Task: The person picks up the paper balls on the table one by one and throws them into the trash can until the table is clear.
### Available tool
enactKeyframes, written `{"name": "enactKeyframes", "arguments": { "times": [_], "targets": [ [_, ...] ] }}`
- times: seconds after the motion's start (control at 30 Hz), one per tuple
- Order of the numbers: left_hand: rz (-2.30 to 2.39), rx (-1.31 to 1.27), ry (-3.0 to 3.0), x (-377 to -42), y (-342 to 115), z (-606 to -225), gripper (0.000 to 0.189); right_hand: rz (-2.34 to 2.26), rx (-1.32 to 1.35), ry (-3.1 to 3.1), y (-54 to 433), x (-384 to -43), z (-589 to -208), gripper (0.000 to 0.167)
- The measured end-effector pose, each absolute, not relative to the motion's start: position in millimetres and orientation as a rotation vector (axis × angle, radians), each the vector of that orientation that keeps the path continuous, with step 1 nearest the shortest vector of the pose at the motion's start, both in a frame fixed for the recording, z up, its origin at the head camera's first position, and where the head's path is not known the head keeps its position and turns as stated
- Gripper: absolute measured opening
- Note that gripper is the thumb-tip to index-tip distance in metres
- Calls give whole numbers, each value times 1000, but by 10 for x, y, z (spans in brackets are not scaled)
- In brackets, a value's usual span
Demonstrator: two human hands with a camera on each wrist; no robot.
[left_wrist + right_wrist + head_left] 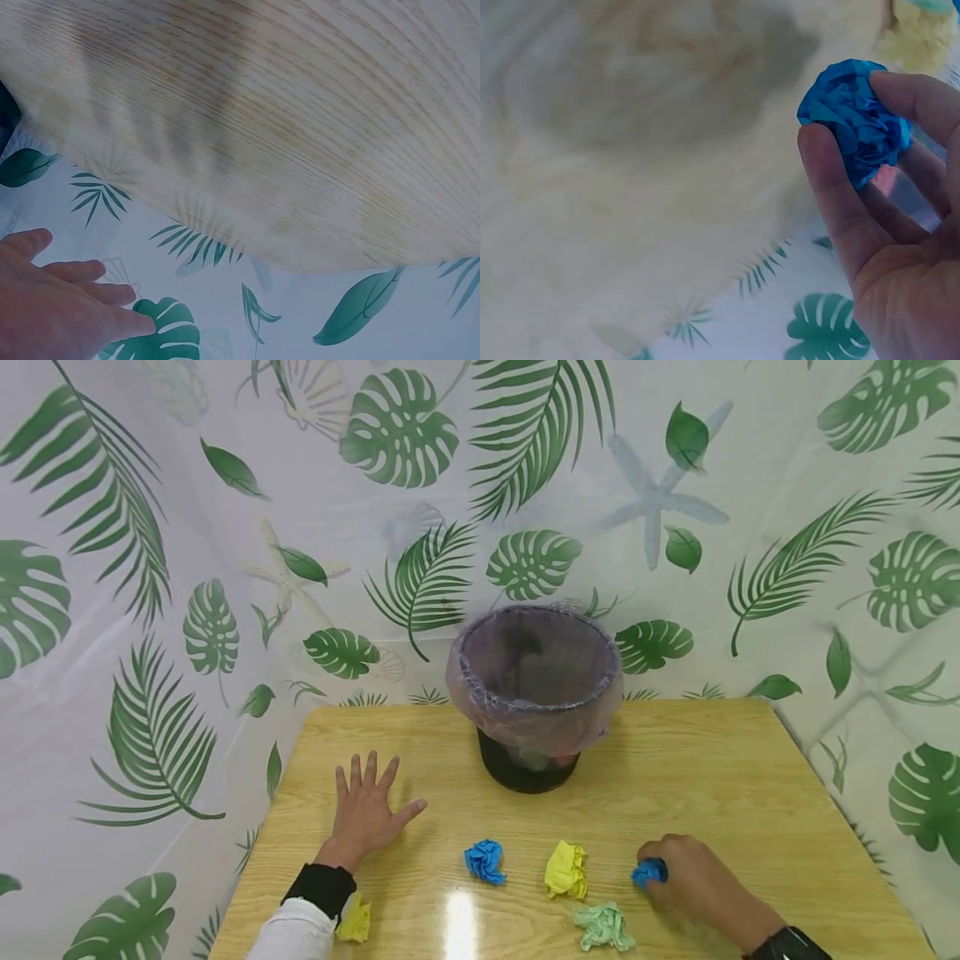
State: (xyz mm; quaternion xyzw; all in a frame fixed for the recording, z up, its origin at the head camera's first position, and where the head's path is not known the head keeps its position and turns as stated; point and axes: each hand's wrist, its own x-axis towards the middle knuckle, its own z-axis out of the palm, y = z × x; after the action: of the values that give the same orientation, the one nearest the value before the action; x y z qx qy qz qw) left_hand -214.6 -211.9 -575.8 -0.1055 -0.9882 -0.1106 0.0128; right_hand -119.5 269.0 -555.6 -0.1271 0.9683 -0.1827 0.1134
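Observation:
My right hand (693, 881) pinches a crumpled blue paper ball (649, 872) between thumb and fingers, on the right side of the table. The right wrist view shows the same blue paper ball (855, 120) at the fingertips. My left hand (367, 814) is spread with straight fingers over the left part of the table and holds nothing. Between the hands lie another crumpled blue paper ball (486, 862), a yellow paper ball (566, 869) and a pale green one (603, 927). A second yellow paper ball (356, 920) lies beside the left wrist, partly hidden by it.
A black bin (525, 768) with a translucent purple bag folded over its rim stands at the back middle of the wooden table (697, 777). Leaf-patterned sheeting (540, 485) hangs behind the table and on both sides.

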Motion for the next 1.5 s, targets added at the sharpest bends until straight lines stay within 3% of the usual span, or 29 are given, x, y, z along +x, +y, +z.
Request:
{"name": "enactKeyframes", "arguments": {
  "times": [0.4, 0.9, 1.17, 1.5],
  "targets": [
    [-362, -331, -3084, -2135, -2112, -5727, 95, -687, -750, 3176, 2653, -1472, -4849, 31],
    [-392, -329, -3083, -2125, -2119, -5760, 96, -923, -931, 3415, 2437, -1920, -3913, 34],
    [-375, -334, -3093, -2120, -2128, -5764, 97, -1029, -995, 3476, 2230, -2258, -3798, 35],
    [-372, -334, -3087, -2112, -2123, -5747, 96, -997, -812, 3384, 1989, -2587, -3856, 36]
  ]
}}
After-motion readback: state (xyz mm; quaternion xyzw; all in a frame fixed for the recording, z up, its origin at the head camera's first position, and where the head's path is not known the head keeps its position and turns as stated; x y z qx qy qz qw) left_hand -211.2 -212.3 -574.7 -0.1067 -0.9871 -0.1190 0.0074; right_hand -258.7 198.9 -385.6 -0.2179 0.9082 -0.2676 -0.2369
